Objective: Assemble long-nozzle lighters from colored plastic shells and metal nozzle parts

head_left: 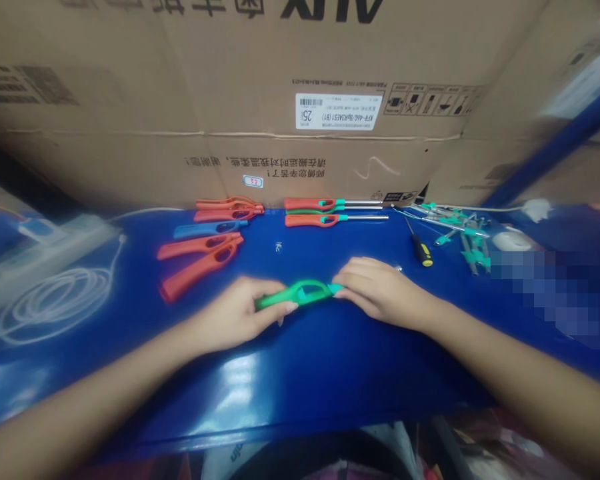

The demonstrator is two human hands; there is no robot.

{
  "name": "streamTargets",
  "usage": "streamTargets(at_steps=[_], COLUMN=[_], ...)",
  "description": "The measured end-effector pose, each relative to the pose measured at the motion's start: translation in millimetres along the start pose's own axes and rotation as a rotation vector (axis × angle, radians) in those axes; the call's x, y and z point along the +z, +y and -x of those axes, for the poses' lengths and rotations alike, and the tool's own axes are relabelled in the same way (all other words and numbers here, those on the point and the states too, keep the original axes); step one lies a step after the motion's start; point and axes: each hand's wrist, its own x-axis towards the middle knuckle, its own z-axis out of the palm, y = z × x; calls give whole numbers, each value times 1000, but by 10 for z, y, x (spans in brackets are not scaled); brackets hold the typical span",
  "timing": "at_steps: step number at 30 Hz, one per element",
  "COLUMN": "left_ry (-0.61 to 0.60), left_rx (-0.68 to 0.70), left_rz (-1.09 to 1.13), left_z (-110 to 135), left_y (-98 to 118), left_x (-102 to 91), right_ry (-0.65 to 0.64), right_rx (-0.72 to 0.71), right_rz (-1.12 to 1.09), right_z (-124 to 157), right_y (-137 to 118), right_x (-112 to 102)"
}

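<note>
My left hand (245,308) is closed round the rear of a green long-reach lighter (313,293), its thumb lying along the near side. At the lighter's other end my right hand (380,290) pinches the teal neck; those fingers hide any metal rod beyond it. Beyond the hands lie finished-looking orange lighters with metal rods (313,221) and a green one between them. To the left are several orange handle shells (200,267) and a blue shell (210,229), none showing a rod. A few tiny screws (279,247) lie beyond my left hand.
On the right lie a black-and-yellow screwdriver (423,252) and a pile of metal rods with teal parts (473,243). A coiled white cable (55,300) and a power strip (50,250) are at left. A large cardboard box (155,153) stands behind the blue tabletop (300,380).
</note>
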Motion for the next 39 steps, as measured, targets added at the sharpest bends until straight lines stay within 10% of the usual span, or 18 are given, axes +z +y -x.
streamTargets(at_steps=[12, 22, 32, 39], left_ry=[130, -52, 28, 38], left_rx=[114, -120, -156, -176], left_rz=[-91, 309, 31, 137], left_z=[66, 1, -16, -15], left_y=[71, 63, 59, 95], left_x=[100, 89, 22, 42], right_ry=[47, 16, -227, -135], right_rx=[-8, -34, 114, 29], right_rz=[110, 36, -89, 83], right_z=[20, 21, -27, -3], right_y=[-90, -183, -43, -69], right_x=[50, -29, -18, 6])
